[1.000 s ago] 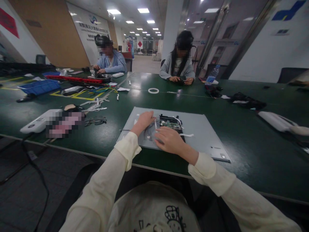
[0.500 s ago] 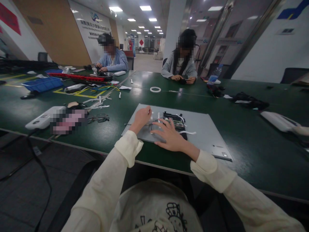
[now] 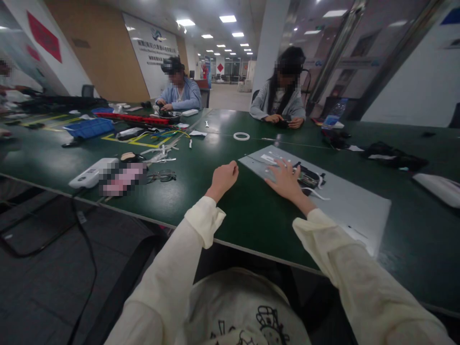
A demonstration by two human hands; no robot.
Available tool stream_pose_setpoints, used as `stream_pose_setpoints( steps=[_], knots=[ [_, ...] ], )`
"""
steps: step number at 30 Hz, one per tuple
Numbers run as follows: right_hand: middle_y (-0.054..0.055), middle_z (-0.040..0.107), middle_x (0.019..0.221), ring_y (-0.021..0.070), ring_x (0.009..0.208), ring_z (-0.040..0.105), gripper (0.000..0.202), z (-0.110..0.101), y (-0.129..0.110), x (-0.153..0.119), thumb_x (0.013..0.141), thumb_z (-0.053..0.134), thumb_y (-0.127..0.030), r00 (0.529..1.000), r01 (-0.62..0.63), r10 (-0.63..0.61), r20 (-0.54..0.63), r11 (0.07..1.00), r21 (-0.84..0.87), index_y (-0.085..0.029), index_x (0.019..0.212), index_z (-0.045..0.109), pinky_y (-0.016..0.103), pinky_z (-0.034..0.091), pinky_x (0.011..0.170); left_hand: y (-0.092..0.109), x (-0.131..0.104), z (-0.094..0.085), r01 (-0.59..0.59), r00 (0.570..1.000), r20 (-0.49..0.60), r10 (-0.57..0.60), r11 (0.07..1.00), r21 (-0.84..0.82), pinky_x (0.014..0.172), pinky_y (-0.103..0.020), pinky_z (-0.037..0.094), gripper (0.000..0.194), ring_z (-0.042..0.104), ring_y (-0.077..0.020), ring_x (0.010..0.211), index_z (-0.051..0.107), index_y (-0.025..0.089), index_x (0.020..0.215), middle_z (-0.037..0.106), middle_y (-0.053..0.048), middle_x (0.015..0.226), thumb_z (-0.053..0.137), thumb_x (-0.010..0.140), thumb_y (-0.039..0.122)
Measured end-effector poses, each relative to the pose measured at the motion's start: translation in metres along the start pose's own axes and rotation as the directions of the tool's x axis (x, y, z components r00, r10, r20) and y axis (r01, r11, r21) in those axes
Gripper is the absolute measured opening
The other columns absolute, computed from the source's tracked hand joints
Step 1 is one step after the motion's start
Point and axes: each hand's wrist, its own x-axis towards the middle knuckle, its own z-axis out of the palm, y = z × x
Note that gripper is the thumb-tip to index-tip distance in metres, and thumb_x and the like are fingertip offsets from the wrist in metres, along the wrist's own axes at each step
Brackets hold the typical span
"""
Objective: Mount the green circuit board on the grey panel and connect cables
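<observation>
My left hand (image 3: 223, 180) is closed above the green table, left of the grey board (image 3: 355, 206); what its fingers hold, if anything, is too small to make out. My right hand (image 3: 287, 182) has its fingers spread over the board's left part, beside a black device (image 3: 308, 178) with exposed inner parts. White strips (image 3: 318, 193) curl out at the device's right and near side. A white label (image 3: 269, 158) lies on the board beyond my right fingertips. The board sits askew on the table.
A white tape ring (image 3: 241, 136) lies beyond my hands. To the left are glasses (image 3: 161, 176), a white power bank (image 3: 94, 172), cut strips and a blue tray (image 3: 89, 128). Two people work across the table (image 3: 201, 163). A bottle (image 3: 335, 114) stands at the back right.
The board with the device has turned and shifted right, with my right hand over it. My left hand, earlier over the board's left edge, is now over bare table. The view has swung left.
</observation>
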Motion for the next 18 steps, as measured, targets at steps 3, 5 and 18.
stream_pose_setpoints(
  steps=[3, 5, 18],
  knots=[
    [0.011, 0.027, 0.14, 0.0339, 0.129, 0.015, 0.044, 0.006, 0.026, -0.001, 0.088, 0.035, -0.047, 0.995, -0.096, 0.095, -0.01, 0.994, -0.044, -0.025, 0.124, 0.049, 0.066, 0.015, 0.094, -0.001, -0.002, 0.001, -0.024, 1.0, 0.0, 0.024, 1.0, -0.01, 0.063, -0.026, 0.04, 0.025, 0.062, -0.0187, 0.076, 0.051, 0.019, 0.096, 0.064, -0.006, 0.081, 0.029, 0.093, 0.03],
    [0.011, 0.028, 0.14, 0.0339, 0.129, 0.013, 0.045, 0.01, 0.044, -0.004, 0.087, 0.036, -0.048, 0.983, -0.183, 0.182, -0.017, 0.98, -0.084, -0.025, 0.124, 0.049, 0.066, 0.016, 0.093, -0.001, -0.002, 0.001, -0.043, 0.999, 0.004, 0.043, 0.999, -0.018, 0.062, -0.025, 0.039, 0.025, 0.062, -0.0177, 0.074, 0.051, 0.018, 0.096, 0.064, -0.005, 0.081, 0.029, 0.093, 0.029],
    [0.016, 0.03, 0.138, 0.039, 0.126, 0.013, 0.062, 0.037, 0.165, -0.043, 0.086, 0.025, -0.054, 0.876, -0.482, 0.464, -0.132, 0.85, -0.213, -0.018, 0.13, 0.05, 0.065, 0.005, 0.085, -0.002, -0.003, 0.006, -0.125, 0.99, 0.061, 0.13, 0.989, -0.082, 0.058, -0.023, 0.04, 0.024, 0.06, -0.0149, 0.066, 0.051, 0.016, 0.09, 0.062, -0.004, 0.075, 0.03, 0.093, 0.027]
  ],
)
